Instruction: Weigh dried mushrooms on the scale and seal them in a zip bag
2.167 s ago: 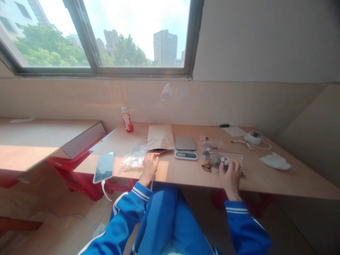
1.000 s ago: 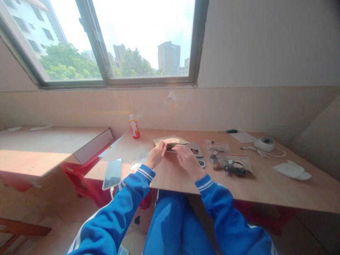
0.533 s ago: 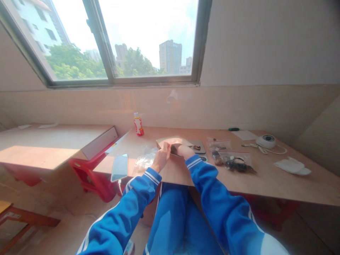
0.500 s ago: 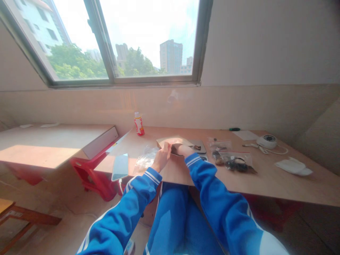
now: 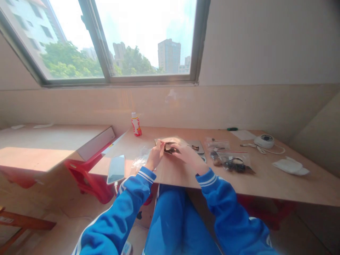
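Note:
My left hand (image 5: 155, 156) pinches the near edge of a kraft paper envelope (image 5: 170, 140) lying on the wooden desk (image 5: 265, 184). My right hand (image 5: 190, 156) rests close by, its fingers reaching towards a dark brown piece (image 5: 171, 149) at the envelope's mouth. Exactly what this piece is, I cannot tell. The envelope and my right hand partly hide a digital kitchen scale (image 5: 198, 146) behind them. To the right lie a small zip bag (image 5: 217, 144) and a larger zip bag (image 5: 233, 164) holding dark items.
A crumpled clear plastic bag (image 5: 139, 163) and a phone (image 5: 116, 169) with its cable lie left of my hands. Farther back stands a small bottle (image 5: 136, 125). At the right are a white round device (image 5: 264, 141) with a cord and a white cloth (image 5: 290, 166).
My right hand has come down and back towards me from the envelope, and the dark piece now shows more fully between my hands. The view has shifted slightly.

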`<state>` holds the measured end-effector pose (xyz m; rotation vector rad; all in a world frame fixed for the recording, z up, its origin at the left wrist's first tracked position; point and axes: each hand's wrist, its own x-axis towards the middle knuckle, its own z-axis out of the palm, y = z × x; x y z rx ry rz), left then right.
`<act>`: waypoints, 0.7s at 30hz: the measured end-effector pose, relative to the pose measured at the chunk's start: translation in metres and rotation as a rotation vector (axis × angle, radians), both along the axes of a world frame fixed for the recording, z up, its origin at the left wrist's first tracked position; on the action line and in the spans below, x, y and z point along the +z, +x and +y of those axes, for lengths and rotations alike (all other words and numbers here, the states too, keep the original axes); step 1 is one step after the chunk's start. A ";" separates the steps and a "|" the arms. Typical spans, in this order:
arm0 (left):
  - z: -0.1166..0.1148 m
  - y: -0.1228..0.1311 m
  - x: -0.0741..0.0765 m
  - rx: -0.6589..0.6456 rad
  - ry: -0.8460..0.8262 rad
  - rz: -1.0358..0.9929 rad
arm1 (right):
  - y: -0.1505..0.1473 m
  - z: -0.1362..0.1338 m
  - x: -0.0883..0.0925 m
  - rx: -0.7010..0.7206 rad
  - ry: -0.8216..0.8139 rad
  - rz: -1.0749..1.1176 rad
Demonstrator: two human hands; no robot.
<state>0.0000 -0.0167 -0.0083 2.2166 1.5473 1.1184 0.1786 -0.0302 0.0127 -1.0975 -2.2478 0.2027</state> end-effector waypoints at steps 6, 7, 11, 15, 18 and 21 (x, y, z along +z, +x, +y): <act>0.005 0.007 0.008 -0.023 0.004 -0.032 | 0.020 -0.002 0.005 0.084 0.009 0.245; 0.007 0.008 0.009 -0.022 0.007 -0.035 | 0.022 -0.002 0.004 0.091 0.015 0.303; 0.021 0.001 0.016 -0.004 0.023 -0.040 | 0.040 -0.003 0.000 0.082 -0.104 0.504; 0.041 -0.020 0.030 -0.003 0.036 -0.048 | 0.074 0.000 -0.012 0.022 -0.216 0.655; 0.052 -0.031 0.037 -0.012 0.036 -0.049 | 0.089 0.015 -0.026 -0.112 -0.160 0.541; 0.054 -0.034 0.036 -0.017 0.040 -0.046 | 0.088 0.039 -0.039 -0.230 -0.078 0.197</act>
